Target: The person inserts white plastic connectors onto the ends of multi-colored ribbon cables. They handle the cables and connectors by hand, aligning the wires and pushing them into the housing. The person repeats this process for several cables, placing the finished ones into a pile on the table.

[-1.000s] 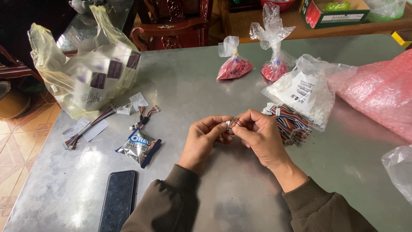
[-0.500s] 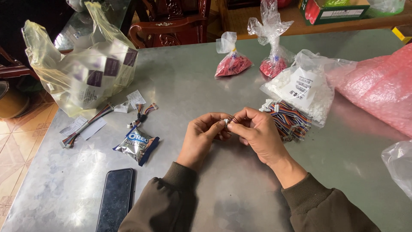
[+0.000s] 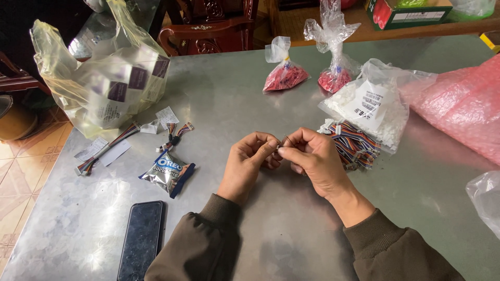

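A thin dark wire piece (image 3: 286, 141) was pinched between both sets of fingertips just above the grey metal bench (image 3: 250, 99), lying roughly left–right — probably held taut for fine work. The left hand (image 3: 250, 158) and right hand (image 3: 312, 158) were closed on it, a bundle of multicoloured ribbon cables (image 3: 357, 145) just beside them.

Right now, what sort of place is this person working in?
Probably a home workbench for small piecework with wiring. A grey metal table holds a bundle of multicoloured wires and knotted bags of small red parts, while carved wooden chairs and a tiled floor suggest a house rather than a factory.
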